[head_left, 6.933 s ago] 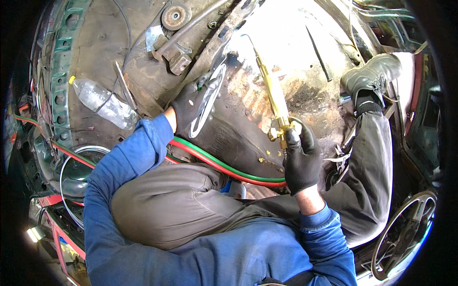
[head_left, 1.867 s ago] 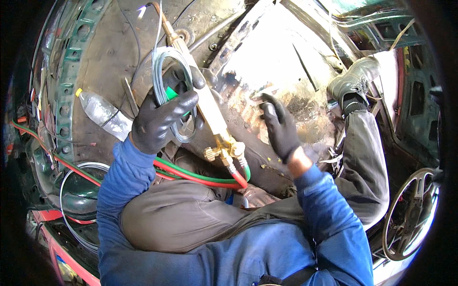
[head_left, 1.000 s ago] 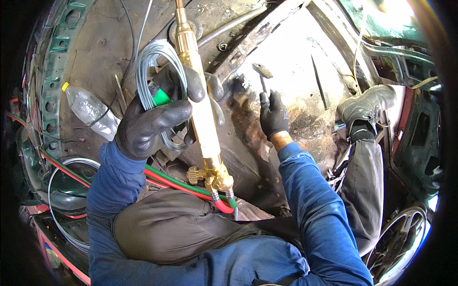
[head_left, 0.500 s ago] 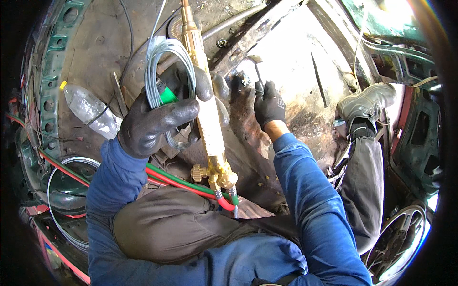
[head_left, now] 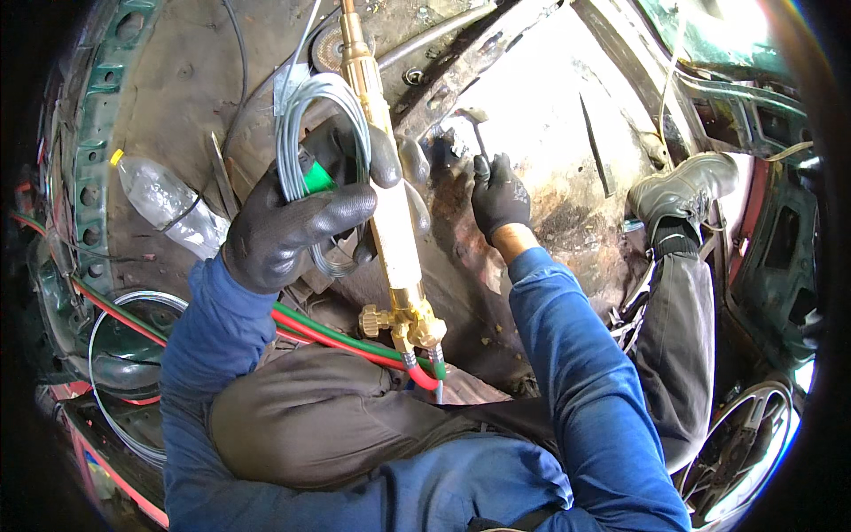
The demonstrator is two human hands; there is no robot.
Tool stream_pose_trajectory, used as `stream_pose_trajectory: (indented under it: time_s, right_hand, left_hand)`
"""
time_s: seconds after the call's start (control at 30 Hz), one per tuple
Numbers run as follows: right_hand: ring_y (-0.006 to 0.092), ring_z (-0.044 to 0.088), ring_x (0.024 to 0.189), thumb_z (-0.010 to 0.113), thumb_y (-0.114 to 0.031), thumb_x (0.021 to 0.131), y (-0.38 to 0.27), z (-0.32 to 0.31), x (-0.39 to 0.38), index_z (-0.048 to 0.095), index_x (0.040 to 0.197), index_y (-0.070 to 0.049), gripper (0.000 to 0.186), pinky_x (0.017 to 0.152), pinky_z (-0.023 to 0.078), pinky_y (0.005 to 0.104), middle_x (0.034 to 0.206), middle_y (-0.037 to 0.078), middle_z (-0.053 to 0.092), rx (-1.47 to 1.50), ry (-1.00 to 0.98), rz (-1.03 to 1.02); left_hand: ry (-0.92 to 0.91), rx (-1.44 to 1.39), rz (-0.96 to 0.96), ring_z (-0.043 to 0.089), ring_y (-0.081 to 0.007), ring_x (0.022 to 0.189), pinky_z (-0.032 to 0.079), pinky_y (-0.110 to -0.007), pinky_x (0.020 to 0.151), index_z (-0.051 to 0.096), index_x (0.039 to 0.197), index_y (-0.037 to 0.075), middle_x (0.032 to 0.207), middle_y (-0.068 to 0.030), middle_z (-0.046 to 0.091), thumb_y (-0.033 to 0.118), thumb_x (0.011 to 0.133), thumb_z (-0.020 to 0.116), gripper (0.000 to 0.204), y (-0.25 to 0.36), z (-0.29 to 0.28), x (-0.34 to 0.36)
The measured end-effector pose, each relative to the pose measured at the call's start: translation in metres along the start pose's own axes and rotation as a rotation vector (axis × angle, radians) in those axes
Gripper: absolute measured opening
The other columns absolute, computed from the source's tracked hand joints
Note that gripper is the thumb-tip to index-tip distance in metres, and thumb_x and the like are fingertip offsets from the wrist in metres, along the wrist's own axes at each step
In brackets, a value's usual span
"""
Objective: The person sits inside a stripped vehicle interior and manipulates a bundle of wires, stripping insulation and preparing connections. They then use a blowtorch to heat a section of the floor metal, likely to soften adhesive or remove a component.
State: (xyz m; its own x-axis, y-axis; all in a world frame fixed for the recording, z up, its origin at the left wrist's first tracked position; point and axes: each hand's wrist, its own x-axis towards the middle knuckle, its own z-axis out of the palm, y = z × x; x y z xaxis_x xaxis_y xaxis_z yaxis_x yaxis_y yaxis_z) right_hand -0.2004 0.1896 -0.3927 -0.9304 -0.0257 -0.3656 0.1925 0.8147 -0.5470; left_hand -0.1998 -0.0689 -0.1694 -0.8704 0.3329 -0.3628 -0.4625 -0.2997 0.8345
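Observation:
My left hand, in a black glove, is closed round a brass gas torch. A coil of thin grey wire is held in the same hand, along with a small green-and-black object that I cannot make out fully. Red and green hoses join the valve end of the torch; its tip runs out of the top of the view. Also gloved, my right hand grips a thin-handled tool with a small flat head. That head rests against or just over the scorched, brightly lit metal panel.
A clear plastic bottle with a yellow cap lies to the left. Below it are another wire coil and the paired hoses. A grinding disc lies behind the torch. My shoe rests at the right, above a wheel-like part.
My left hand, with the torch, wire coil and green object, has shifted slightly to the right. My right hand and its tool have stayed almost still.

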Motion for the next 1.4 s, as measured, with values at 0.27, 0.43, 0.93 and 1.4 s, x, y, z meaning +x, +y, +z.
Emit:
stream_pose_trajectory:
  time_s: [0.27,0.43,0.93,1.4]
  right_hand:
    - [0.0528,0.067,0.091,0.049,-0.044,0.111,-0.011,-0.014,0.002,0.055,0.11,-0.007,0.037,0.077,0.052,0.0597,0.092,0.026,0.07,-0.003,-0.035,-0.001]
    - [0.0511,0.068,0.092,0.05,-0.044,0.111,-0.01,-0.009,-0.001,0.056,0.114,-0.009,0.036,0.079,0.053,0.0583,0.097,0.025,0.073,-0.078,-0.028,-0.002]
    - [0.0239,0.069,0.098,0.05,-0.044,0.113,0.022,-0.122,-0.122,0.059,0.145,-0.002,0.053,0.09,0.054,0.0371,0.112,0.018,0.074,0.41,0.031,-0.07]
    - [0.0106,0.062,0.089,0.062,-0.04,0.107,-0.064,-0.192,-0.228,0.041,0.159,-0.004,0.067,0.078,0.055,0.0284,0.115,0.006,0.064,1.192,-0.319,0.2]
  left_hand:
    - [0.0,0.017,0.005,0.074,-0.0329,0.102,0.063,-0.035,0.067,0.058,0.112,0.012,0.128,-0.0198,0.06,0.024,0.098,0.073,0.023,-0.005,0.0,-0.002]
    - [-0.028,0.005,-0.061,0.074,-0.0325,0.102,0.063,-0.036,0.07,0.059,0.116,0.012,0.126,-0.0204,0.061,0.024,0.098,0.072,0.025,0.002,0.002,-0.004]
    - [-0.073,0.029,-0.087,0.071,-0.0197,0.101,0.059,-0.033,0.079,0.059,0.137,0.002,0.121,-0.0124,0.07,0.019,0.104,0.061,0.037,-0.038,0.038,-0.001]
    - [-0.112,0.122,0.043,0.068,-0.0134,0.113,0.058,-0.03,0.094,0.065,0.137,0.004,0.127,-0.0083,0.072,0.024,0.1,0.073,0.043,-0.045,0.085,0.011]
